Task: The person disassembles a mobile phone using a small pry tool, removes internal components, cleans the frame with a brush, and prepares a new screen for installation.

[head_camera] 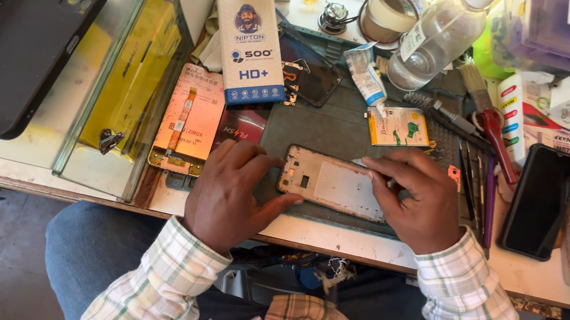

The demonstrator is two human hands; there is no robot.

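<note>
Head cam: left hand (230, 189) open, steadying phone frame (332, 182); right hand (420, 200) pinching thin tool (360, 162).

Two hands, the left hand (228, 191) and the right hand (420, 200), rested on one opened phone frame (332, 182). There was one black phone case (19, 37), one dark phone (538, 201), one clear bottle (436, 40), one tape roll (388, 14), one white-and-blue box (250, 49) and one red-handled tool (497, 140).
</note>
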